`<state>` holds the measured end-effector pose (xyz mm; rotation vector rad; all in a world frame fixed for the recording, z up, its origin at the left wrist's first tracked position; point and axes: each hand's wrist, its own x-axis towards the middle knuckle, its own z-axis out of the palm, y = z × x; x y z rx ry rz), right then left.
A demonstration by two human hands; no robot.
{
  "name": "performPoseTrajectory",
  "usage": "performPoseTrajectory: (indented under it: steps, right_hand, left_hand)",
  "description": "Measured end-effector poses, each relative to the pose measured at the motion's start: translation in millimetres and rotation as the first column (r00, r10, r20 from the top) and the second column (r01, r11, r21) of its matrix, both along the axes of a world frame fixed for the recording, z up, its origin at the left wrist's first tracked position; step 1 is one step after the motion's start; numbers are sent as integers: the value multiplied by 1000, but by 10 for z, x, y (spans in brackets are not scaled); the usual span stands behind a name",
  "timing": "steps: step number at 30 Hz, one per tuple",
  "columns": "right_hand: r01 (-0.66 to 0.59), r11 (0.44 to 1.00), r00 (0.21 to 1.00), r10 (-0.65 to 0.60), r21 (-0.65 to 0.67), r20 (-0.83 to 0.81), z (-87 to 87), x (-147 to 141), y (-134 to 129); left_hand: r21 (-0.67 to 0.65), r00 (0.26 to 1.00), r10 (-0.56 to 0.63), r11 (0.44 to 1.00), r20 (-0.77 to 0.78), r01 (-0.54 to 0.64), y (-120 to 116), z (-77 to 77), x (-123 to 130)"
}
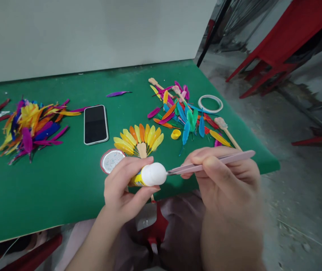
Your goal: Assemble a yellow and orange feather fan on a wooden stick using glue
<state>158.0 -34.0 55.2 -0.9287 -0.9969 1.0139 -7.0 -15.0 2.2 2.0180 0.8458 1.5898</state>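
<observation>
My left hand (pixel 122 188) is closed round a yellow bottle with a rounded white top (pixel 154 174), tilted to the right above the table's front part. Pink tweezers (pixel 220 160) are pinched in my right hand (pixel 227 180), their tips at the end of the white top. Whether the tips hold anything is too small to tell. Behind the bottle lies a fan of yellow and orange feathers (pixel 138 136) round a wooden stick's head (pixel 142 149). A round, red-rimmed lid (pixel 111 161) lies beside my left hand, partly hidden by it.
On the green table (pixel 50 188) are a phone (pixel 95 125), a feather pile (pixel 33 126) at left, and more feathers (pixel 182 113) with wooden sticks at right. A tape roll (pixel 210 104) and a small yellow cap (pixel 176 134) lie nearby. A red chair (pixel 285 34) stands beyond.
</observation>
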Motion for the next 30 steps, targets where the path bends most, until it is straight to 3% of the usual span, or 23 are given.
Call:
performPoseTrajectory:
  steps: [7, 16, 21, 26, 30]
  right_hand:
    - [-44, 999, 997, 45, 18, -56, 28, 6, 30]
    - [113, 993, 981, -115, -21, -158, -26, 162, 144]
    - [173, 980, 973, -186, -103, -139, -191, 130, 276]
    - [370, 918, 926, -352, -140, 138, -551, 16, 433]
    - [413, 899, 856, -330, -143, 398, -756, -46, 521]
  left_hand:
    - [3, 1000, -8, 1000, 17, 8, -3, 7, 3]
    - [-175, 989, 50, 984, 141, -25, -2, -125, -17]
    - [-235, 975, 145, 966, 167, -104, -7, -176, -63]
    - [-256, 995, 38, 966, 91, -14, -63, -208, -134]
    - [-270, 985, 136, 957, 106, -103, -62, -214, -217]
